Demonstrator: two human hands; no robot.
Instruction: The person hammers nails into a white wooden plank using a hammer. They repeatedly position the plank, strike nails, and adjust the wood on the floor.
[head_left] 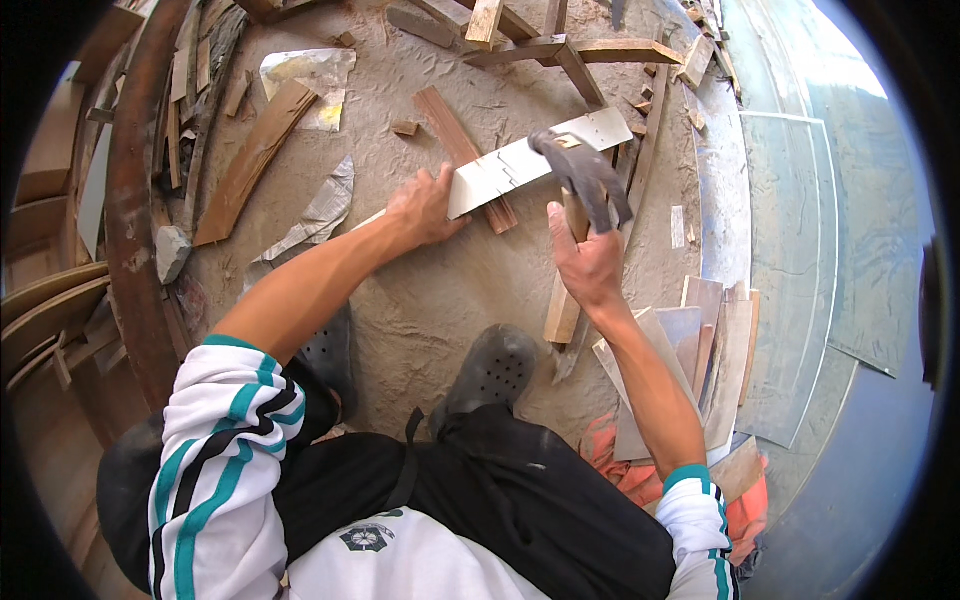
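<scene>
The white strip [520, 166] lies slantwise in front of the person, resting across a reddish-brown wooden batten [447, 122] on the rough floor [430, 300]. The left hand [425, 207] has its fingers curled over the strip's left end, little gap showing; the right hand [590, 265] wraps its fingers tightly around the wooden handle of a claw hammer [588, 180], whose dark head overlaps the strip in view, though whether it touches cannot be told. The strip looks light, thin and fairly stiff, probably brittle near the jagged dark line across its face, so a hold by the long edges, away from that line, seems kindest. Its far corner reaches toward the jumbled timber [575, 75], leaving little room there; bare floor gives more space nearer the clogs [492, 365], while glass sheets [785, 300] at the right warrant a wide berth
</scene>
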